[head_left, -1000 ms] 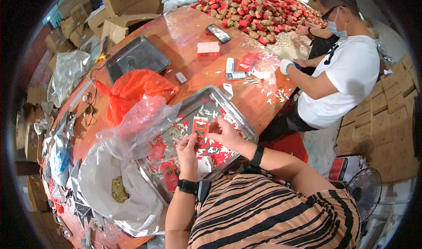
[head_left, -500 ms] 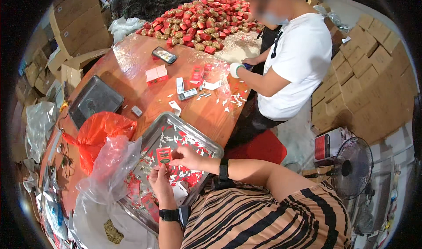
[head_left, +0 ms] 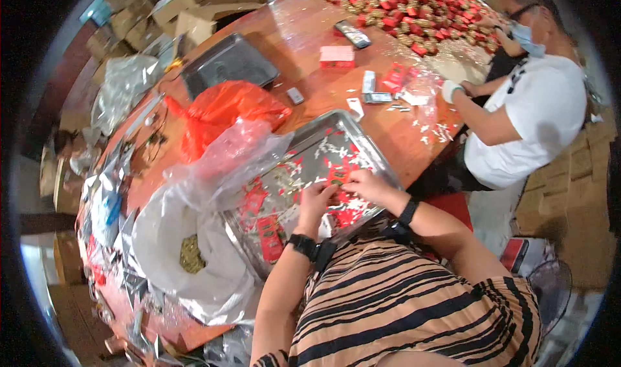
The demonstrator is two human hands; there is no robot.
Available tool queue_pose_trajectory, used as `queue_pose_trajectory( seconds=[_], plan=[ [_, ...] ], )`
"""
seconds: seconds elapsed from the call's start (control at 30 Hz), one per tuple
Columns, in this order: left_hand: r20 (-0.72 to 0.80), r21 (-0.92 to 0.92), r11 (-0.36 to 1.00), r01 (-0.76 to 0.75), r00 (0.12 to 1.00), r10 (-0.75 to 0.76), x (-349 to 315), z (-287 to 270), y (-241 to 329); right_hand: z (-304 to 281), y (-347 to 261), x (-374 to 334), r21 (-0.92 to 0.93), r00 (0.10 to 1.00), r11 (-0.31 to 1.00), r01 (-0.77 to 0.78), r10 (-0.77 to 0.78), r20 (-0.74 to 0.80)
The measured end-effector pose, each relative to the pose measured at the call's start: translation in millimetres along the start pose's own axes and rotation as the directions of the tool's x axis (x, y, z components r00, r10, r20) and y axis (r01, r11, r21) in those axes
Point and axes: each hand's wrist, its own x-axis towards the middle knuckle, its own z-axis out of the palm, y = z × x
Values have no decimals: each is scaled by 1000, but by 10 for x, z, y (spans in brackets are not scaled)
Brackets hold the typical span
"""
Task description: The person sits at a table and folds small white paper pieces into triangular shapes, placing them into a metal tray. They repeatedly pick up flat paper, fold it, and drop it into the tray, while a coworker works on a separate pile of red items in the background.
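My left hand [head_left: 315,200] and my right hand [head_left: 364,184] meet over a metal tray [head_left: 381,163] at the table's near edge. Between their fingertips they pinch a small red packet [head_left: 337,176]. The tray is strewn with red wrappers [head_left: 268,228] and white paper scraps [head_left: 326,150]. Both wrists wear a black band. A clear plastic bag [head_left: 226,160] droops over the tray's left side.
A white sack [head_left: 162,237] with small gold pieces sits left of the tray, an orange plastic bag [head_left: 226,108] behind it. A dark tray [head_left: 226,63] and a phone [head_left: 352,33] lie farther back. A person in a white shirt [head_left: 530,121] works beside a heap of red packets [head_left: 414,8].
The view has swung between frames. My two hands stay together over the metal tray on the small red packet; the other person keeps working at the far right.
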Motion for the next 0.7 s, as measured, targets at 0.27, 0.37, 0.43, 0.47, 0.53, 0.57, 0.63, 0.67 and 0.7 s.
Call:
queue_pose_trajectory(
  seconds=[0.27, 0.37, 0.43, 0.47, 0.53, 0.57, 0.63, 0.67, 0.7],
  plan=[
    [-213, 788, 605, -117, 869, 446, -77, -756, -119, -1039, 369, 336, 752, 797, 634, -180, 542, -266],
    [-194, 912, 410, -7, 874, 446, -30, -839, -68, -725, 507, 491, 309, 699, 948, -81, 275, -661],
    [-124, 951, 301, -71, 802, 584, 24, -767, -53, -274, 289, 408, -95, 827, 995, 28, -76, -558],
    [-58, 966, 230, -119, 765, 642, 72, -680, -13, -122, 636, 545, -65, 902, 959, 276, -282, -327],
    [-100, 970, 238, -43, 824, 558, 219, -756, -179, 281, 164, 422, -193, 968, 979, 70, -21, 250],
    [-116, 973, 232, -10, 844, 523, 307, -779, -236, 467, 157, 362, -357, 947, 900, 250, -150, 285],
    [-105, 972, 235, -20, 856, 506, 339, -814, -264, 775, 96, 253, -710, 945, 647, 279, -53, 324],
    [-100, 956, 288, -65, 846, 524, 298, -822, -224, 865, 139, 265, -761, 910, 568, 313, 49, 411],
    [-97, 935, 338, -111, 835, 542, 245, -826, -186, 897, 206, 243, -748, 917, 575, 332, -11, 398]
  ],
)
